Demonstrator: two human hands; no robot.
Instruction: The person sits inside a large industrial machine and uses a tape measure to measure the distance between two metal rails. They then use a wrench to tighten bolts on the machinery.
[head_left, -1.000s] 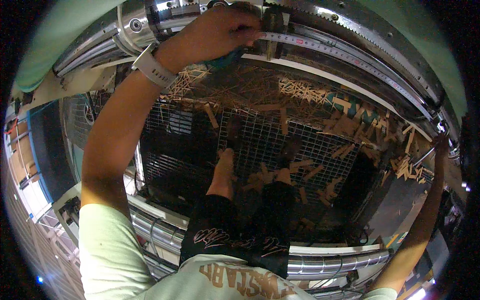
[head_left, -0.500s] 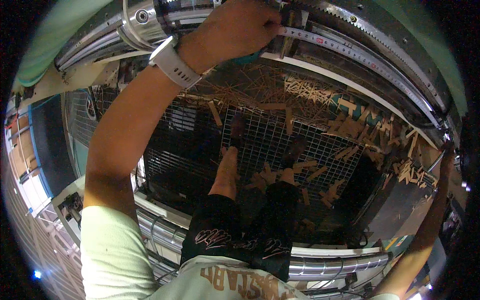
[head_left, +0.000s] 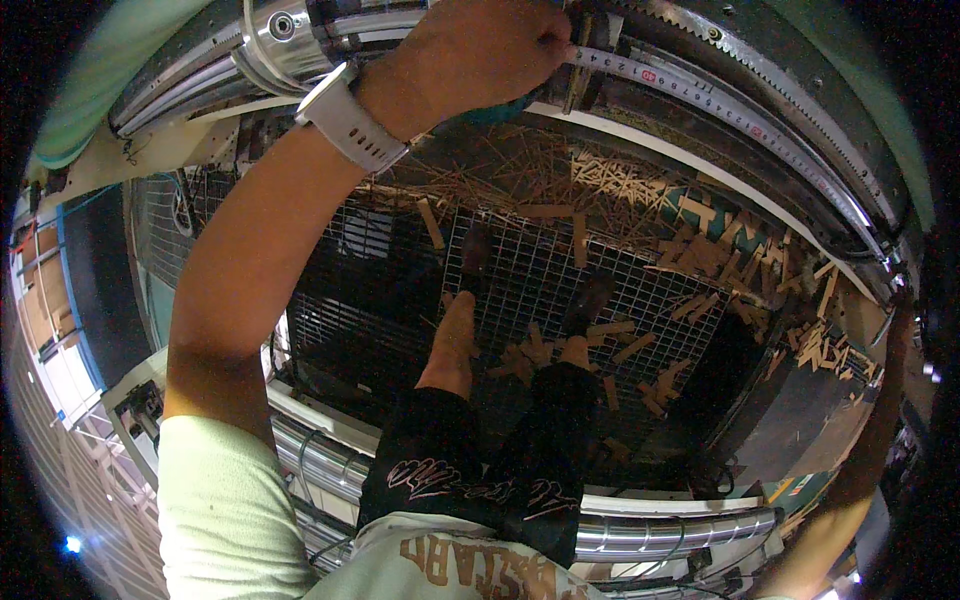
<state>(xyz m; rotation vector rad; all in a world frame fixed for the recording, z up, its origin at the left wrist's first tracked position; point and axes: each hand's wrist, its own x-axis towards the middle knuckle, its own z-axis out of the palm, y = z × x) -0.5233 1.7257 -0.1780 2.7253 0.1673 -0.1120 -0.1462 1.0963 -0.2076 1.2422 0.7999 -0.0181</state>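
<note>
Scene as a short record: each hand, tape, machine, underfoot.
left_hand: fingers closed at one end of the tape
right_hand: near the tape's other end, at the far right; too dark to tell its grip
tape: measuring tape, pale, marked blade, stretched between the hands
machine: toothed metal rack running along the tape's far side
underfoot: metal grid, wood scraps scattered on and beyond it
wrist: pale-strapped watch on the left
</note>
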